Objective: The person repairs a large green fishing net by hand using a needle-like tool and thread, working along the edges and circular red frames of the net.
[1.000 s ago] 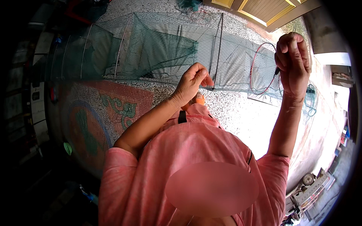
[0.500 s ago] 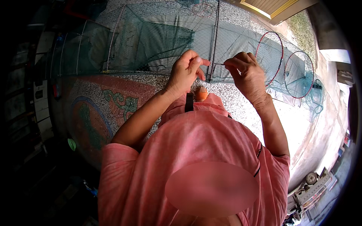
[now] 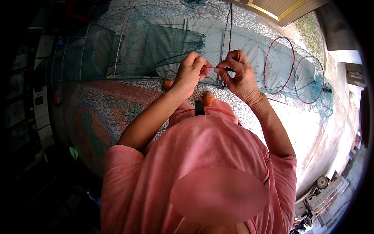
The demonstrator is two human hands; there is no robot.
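My left hand (image 3: 189, 75) and my right hand (image 3: 240, 76) are close together in front of my body, fingers pinched. Between their fingertips runs a thin pale piece (image 3: 212, 68), like a needle or a strand; its exact kind is too small to tell. The right fingers grip one end of it, and the left fingertips close at the other end. Behind and below the hands a long green net trap (image 3: 163, 43) with rectangular frames lies stretched across the ground. One dark frame bar (image 3: 230, 29) rises just beyond my right hand.
Red hoops (image 3: 293, 64) hold up the trap's narrowing right end. Pebbled floor with a coloured pattern (image 3: 93, 124) lies at left. An orange shoe tip (image 3: 209, 98) shows below the hands. A wheeled metal cart (image 3: 321, 195) stands at lower right, a yellow-trimmed panel (image 3: 274, 9) at the top.
My right hand has moved left to meet the left hand, bringing the thin piece to the left fingertips. The left fingers, spread before, have drawn together.
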